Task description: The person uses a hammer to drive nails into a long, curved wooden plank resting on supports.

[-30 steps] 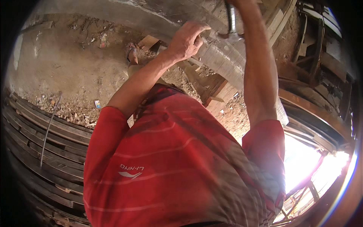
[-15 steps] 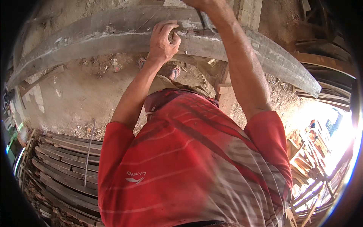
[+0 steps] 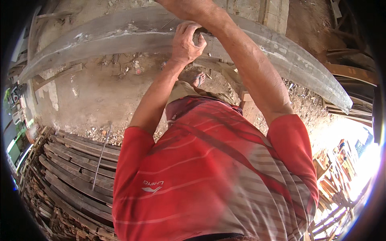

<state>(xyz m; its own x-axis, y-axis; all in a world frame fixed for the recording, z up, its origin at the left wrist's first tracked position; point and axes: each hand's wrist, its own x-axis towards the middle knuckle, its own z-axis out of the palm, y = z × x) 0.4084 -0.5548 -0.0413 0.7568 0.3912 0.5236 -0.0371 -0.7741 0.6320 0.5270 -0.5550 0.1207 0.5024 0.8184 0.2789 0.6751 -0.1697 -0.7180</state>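
Note:
A long grey wooden beam [image 3: 132, 38], with a whitish line along its ridge, spans the view and tapers toward the right. My left hand [image 3: 187, 43] is at the beam's middle, fingers curled and thumb bent toward them. What it grips, if anything, is hidden. Above it my right hand [image 3: 187, 8] reaches across to the left, partly cut off by the upper edge. Its fingers are out of sight, and so is anything in them. My right forearm [image 3: 249, 56] covers part of the beam.
Stacked planks [image 3: 76, 164] lie at the lower left, with a thin metal rod [image 3: 101, 156] across them. Scrap wood [image 3: 337, 172] is piled in bright light at the right. A wooden support [image 3: 250, 110] stands below the beam. My foot [image 3: 198, 79] is on the dirt floor.
My right hand has swung left over the left hand, and the grey metal tool seen beneath it earlier is out of sight. The whole view has shifted slightly; the left hand keeps its curled shape.

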